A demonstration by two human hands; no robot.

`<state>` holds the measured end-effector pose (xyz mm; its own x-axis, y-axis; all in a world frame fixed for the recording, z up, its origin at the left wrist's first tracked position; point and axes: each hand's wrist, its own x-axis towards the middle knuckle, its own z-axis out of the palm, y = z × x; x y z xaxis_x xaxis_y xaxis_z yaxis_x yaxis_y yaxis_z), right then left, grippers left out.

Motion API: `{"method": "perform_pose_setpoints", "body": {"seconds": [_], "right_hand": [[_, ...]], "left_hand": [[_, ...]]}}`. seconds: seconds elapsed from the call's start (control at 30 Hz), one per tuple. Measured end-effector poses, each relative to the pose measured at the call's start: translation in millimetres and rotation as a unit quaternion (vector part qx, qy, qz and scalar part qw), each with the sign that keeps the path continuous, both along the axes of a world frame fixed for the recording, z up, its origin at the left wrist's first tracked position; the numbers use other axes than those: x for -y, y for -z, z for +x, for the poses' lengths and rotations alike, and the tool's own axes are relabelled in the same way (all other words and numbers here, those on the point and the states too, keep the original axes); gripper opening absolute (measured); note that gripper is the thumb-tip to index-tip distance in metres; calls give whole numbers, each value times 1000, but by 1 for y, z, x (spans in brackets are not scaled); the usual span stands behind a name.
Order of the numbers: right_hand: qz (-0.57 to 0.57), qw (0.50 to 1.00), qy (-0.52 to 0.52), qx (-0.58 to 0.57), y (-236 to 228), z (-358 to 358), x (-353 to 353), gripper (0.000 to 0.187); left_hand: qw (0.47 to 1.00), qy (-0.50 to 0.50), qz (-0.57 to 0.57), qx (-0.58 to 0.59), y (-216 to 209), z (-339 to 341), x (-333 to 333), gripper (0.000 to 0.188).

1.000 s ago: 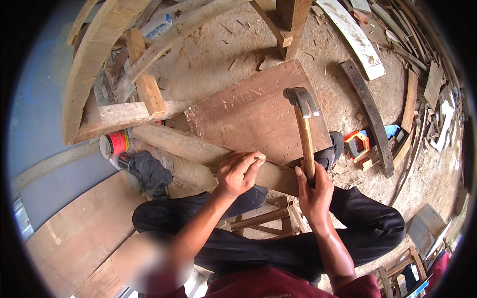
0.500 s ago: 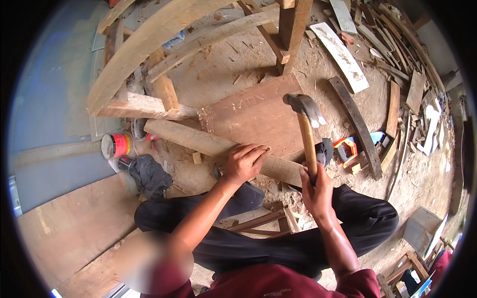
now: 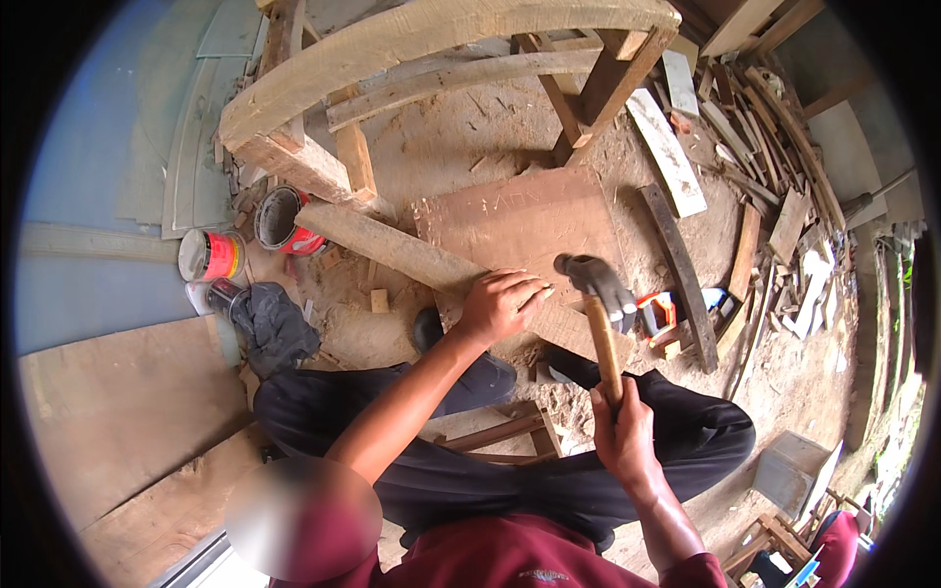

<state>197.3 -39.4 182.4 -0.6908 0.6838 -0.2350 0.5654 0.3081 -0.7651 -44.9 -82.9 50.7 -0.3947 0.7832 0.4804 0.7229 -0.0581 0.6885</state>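
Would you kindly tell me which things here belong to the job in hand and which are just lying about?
In the job, it seems:
hammer, gripped in the right hand
plank, under the left hand
board, partly covered by the plank

Apparently just lying about:
saw, orange-handled
red tin
black cloth
dark beam
white strip

Before us the plank crosses the near part of the board, our left hand on it, the hammer in our right hand. Leftward stand a can and bucket; a frame rises beyond the board; a saw lies right, by a beam.
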Motion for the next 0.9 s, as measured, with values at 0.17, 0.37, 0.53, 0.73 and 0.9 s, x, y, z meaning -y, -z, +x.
{"method": "perform_pose_setpoints", "body": {"seconds": [0.17, 0.37, 0.53, 0.73, 0.9], "right_hand": [[50, 999, 7, -8, 2, 2, -9, 17], [4, 999, 32, 6, 7, -9, -8, 18], [1, 999, 38, 23, -11, -12, -13, 19], [-18, 999, -13, 32, 5, -3, -13, 19], [-25, 998, 54, -36, -2, 0, -13, 20]], "left_hand": [[999, 19, -33, 8, 2, -2, 1, 11], [1000, -7, 22, -5, 5, -2, -2, 8], [999, 3, 19, -28, 7, -6, -5, 7], [999, 7, -1, -39, 5, -3, -3, 8], [999, 14, 0, -49, 12, -5, 1, 9]]}}
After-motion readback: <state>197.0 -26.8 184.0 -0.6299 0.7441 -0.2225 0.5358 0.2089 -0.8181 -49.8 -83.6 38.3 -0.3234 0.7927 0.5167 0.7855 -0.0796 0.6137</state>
